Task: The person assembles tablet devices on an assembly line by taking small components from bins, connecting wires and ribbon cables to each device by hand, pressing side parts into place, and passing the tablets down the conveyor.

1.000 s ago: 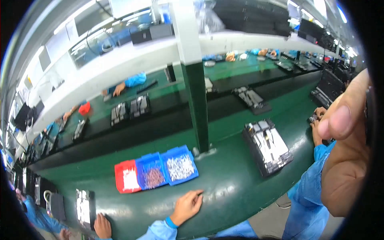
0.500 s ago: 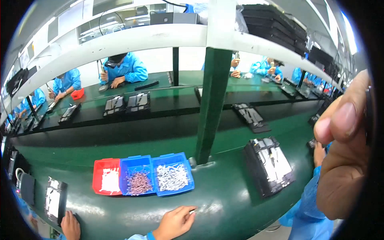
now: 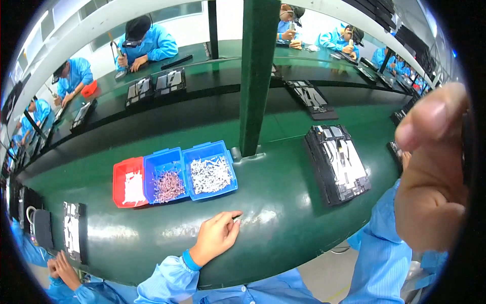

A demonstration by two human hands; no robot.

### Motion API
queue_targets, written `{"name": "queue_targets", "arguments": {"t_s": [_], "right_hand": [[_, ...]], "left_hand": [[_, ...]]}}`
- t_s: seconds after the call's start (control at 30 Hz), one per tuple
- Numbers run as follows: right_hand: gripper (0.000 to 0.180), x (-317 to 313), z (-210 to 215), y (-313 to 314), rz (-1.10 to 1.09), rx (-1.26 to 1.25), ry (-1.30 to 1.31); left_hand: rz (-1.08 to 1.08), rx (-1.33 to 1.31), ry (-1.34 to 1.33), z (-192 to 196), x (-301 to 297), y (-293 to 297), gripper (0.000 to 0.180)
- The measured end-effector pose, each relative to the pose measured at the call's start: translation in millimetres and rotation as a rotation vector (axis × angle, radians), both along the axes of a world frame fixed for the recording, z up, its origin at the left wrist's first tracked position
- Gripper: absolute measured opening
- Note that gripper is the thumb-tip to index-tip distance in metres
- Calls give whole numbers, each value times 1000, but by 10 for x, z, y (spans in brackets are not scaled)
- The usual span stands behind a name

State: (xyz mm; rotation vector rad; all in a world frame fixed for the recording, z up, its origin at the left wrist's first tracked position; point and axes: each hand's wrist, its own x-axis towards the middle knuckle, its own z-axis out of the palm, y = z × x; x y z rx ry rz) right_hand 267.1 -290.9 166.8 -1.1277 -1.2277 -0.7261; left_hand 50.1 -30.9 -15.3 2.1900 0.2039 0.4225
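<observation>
Left hand (image 3: 216, 237) rests on the green bench with a small pale part (image 3: 237, 218) pinched at its fingertips. The blue bin of white pieces (image 3: 210, 172) sits just beyond that hand. Right hand (image 3: 430, 177) is raised near the camera, holding nothing I can see.

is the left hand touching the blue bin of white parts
Apart. The head view shows the left hand resting on the green table, with a clear strip of bare table between its fingers and the blue bin.
</observation>
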Motion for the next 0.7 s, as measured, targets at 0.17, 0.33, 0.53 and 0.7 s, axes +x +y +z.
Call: {"name": "queue_targets", "arguments": {"t_s": [0.17, 0.33, 0.53, 0.7], "right_hand": [[39, 269, 383, 1075, 34, 14, 13], [69, 2300, -548, 1003, -435, -739, 1113], [62, 3072, -1413, 938, -726, -1207, 1400], [44, 3614, -1832, 904, -691, -800, 1731]], "left_hand": [[51, 47, -28, -137, -83, 40, 21], [37, 16, 33, -72, -24, -59, 22], [80, -26, 40, -71, -82, -12, 22], [113, -104, 84, 19, -83, -4, 20]]}}
